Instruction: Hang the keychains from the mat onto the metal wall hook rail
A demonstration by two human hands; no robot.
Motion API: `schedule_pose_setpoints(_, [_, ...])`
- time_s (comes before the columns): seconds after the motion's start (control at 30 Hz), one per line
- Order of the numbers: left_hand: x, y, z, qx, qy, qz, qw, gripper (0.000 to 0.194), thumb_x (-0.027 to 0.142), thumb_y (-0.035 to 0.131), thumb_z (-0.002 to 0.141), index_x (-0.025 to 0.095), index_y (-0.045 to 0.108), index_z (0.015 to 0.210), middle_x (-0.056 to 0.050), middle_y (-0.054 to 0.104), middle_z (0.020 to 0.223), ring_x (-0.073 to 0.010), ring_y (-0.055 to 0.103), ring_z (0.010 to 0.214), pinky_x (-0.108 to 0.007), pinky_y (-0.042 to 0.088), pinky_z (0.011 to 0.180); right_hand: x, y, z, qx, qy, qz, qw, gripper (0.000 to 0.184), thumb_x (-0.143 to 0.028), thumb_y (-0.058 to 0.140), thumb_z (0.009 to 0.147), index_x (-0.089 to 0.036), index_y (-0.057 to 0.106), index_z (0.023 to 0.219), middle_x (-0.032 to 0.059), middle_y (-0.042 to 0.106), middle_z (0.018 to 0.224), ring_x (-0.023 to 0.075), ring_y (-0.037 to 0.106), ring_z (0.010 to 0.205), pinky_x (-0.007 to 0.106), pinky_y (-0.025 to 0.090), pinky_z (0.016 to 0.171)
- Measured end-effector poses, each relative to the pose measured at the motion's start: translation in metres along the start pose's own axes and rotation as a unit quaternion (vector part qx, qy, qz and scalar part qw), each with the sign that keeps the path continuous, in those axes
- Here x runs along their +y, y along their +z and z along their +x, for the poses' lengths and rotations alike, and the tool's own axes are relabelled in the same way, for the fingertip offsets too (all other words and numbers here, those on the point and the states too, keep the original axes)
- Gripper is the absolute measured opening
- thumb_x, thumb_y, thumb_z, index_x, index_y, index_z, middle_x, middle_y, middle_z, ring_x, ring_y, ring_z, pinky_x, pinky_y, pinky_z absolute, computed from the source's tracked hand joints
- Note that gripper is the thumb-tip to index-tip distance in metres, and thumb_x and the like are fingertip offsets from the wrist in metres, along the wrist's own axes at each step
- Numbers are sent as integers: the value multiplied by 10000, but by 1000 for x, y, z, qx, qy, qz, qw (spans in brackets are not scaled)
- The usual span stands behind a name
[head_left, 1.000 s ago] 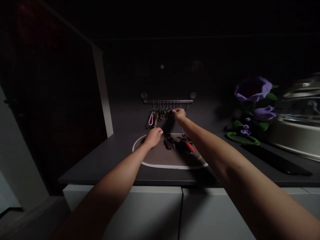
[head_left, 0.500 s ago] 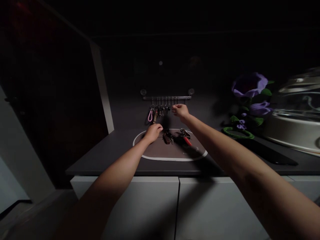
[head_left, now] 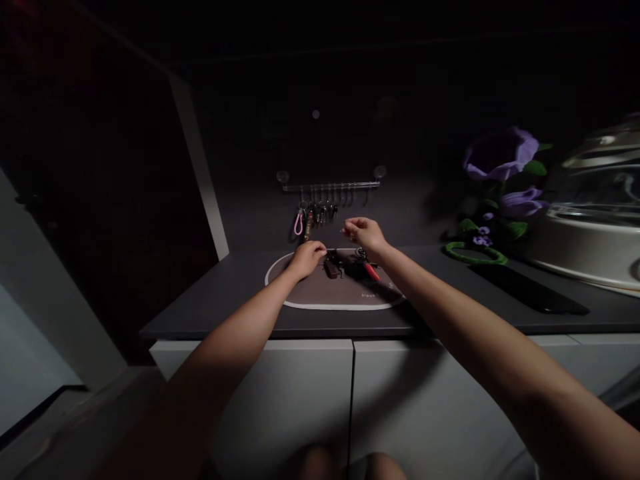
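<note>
My left hand (head_left: 307,258) is over the left part of a brown oval mat (head_left: 320,297), its fingers bent and closed; I cannot make out anything in them. To its right on the mat lie a dark brown key holder (head_left: 331,269) and a bunch of keys with a red tag (head_left: 371,271). My right hand (head_left: 364,233) is raised above the mat, fingers loosely curled and apart, with nothing visible in them. Up on the wall is a clear hook rail (head_left: 330,186). Several keys (head_left: 325,212), a pink loop (head_left: 299,223) and a patterned strap (head_left: 309,225) hang from its left hooks.
A black flat slab (head_left: 530,290) lies on the dark countertop (head_left: 200,300) at right. Behind it are purple flowers (head_left: 503,157) with a green ring base (head_left: 475,253) and a large white container with a clear lid (head_left: 595,247). White cabinet doors (head_left: 300,387) stand below.
My right hand has come away from the hooks and dropped toward the mat; small keys stay hanging there. My left hand has stayed over the mat. The view has tilted down slightly.
</note>
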State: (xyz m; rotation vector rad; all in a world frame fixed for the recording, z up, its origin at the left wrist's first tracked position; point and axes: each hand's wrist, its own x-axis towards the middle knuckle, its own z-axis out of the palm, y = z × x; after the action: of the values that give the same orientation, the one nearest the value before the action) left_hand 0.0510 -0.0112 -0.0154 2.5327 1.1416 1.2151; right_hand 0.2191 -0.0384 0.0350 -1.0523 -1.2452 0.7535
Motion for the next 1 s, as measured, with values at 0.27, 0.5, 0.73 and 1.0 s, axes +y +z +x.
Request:
schedule_pose_setpoints(0.27, [12,8,-2,-14,-28,-12,999,151,203,548,752,130,663,816,-55,630,813,-134,542,752,-245,416,723,32,-14,-21,-29,-79,-161,983,167,-158,559,755,-133,593,917,37,661,748,109,612,685,243,473,695])
schedule_pose_setpoints(0.5, [15,14,9,-36,-96,2,995,166,265,600,708,125,666,768,-54,654,757,-134,554,683,-241,404,655,28,-20,-34,-54,-121,-338,932,208,-178,513,799,-148,607,982,63,682,855,130,624,793,243,446,768])
schedule_pose_setpoints(0.73, [30,21,16,-19,-214,38,976,148,260,636,652,145,633,746,-82,671,788,-168,583,692,-247,380,603,35,-18,-36,-68,-155,-490,855,276,-223,417,844,-166,599,1042,108,664,972,178,607,877,242,411,730])
schedule_pose_setpoints(1.0, [21,31,9,-19,-255,18,967,79,204,641,616,141,625,663,-77,660,640,-167,595,625,-235,380,560,37,-15,-35,-78,-157,-526,832,284,-213,386,845,-183,598,1032,108,656,1003,194,604,894,246,399,710])
